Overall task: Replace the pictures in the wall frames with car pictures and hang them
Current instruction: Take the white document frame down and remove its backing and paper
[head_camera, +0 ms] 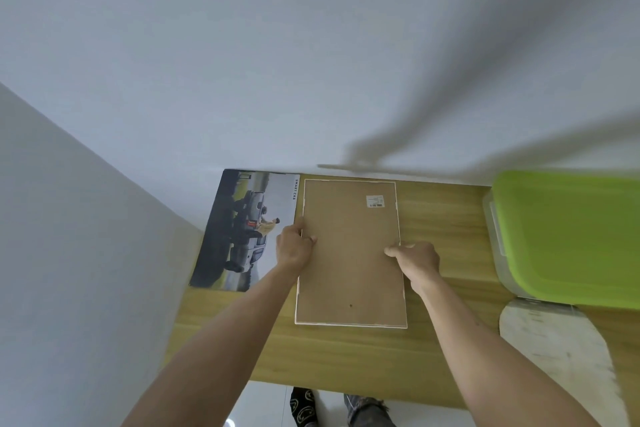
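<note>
- Brown fibreboard backing faced up on the picture frame [350, 253], which lay face down and flat on the wooden table [346, 357], its far short edge close to the white wall [311, 62].
- A small white barcode label [375, 201] sat near the frame's far right corner.
- The left hand [295, 246] rested on the frame's left long edge, fingers curled together over the rim with the thumb on the backing.
- The right hand [415, 260] pressed on the frame's right long edge, fingers bent together, the fingertips on the backing; whether it truly clamped the rim could not be told.
- A car picture [242, 229] lay flat just left of the frame, its right edge touching or slipping under the frame's side, partly covered by the left hand.
- A clear storage box with a green lid [568, 236] stood right of the frame, well apart from it.
- A pale worn board [557, 350] lay to the frame's near right.
</note>
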Motion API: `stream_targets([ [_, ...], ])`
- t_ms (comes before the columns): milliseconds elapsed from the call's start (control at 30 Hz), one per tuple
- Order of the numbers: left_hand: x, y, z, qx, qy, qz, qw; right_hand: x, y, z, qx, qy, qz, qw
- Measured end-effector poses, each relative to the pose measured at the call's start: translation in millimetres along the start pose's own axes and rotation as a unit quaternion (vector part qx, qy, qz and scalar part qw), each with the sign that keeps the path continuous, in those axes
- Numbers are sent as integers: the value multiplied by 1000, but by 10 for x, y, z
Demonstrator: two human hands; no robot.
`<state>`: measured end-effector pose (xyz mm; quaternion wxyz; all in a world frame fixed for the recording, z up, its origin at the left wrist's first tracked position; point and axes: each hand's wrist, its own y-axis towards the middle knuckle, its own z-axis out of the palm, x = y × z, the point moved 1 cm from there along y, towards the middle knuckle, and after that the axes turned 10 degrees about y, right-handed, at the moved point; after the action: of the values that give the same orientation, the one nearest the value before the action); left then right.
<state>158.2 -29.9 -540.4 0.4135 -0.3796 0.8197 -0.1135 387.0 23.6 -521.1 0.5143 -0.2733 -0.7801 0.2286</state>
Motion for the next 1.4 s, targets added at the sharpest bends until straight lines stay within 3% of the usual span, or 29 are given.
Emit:
stream_targets([
  [200,-24,9,-12,-43,159,37,986,-55,105,174,3,-60,-3,998],
  [533,83,79,40,-61,155,9,986,-9,165,252,23,-72,25,997],
  [833,11,5,59,-42,151,-12,988,57,152,166,108,-7,39,993],
  [1033,-46,-95,26,-78,95,-12,992,102,159,72,149,39,49,987],
  [1167,-109,-160,-97,-66,14,14,998,137,12,-76,121,65,10,990],
  [1400,-309,-435,-27,47,0,117,992,-4,-230,-539,68,-94,-125,985],
])
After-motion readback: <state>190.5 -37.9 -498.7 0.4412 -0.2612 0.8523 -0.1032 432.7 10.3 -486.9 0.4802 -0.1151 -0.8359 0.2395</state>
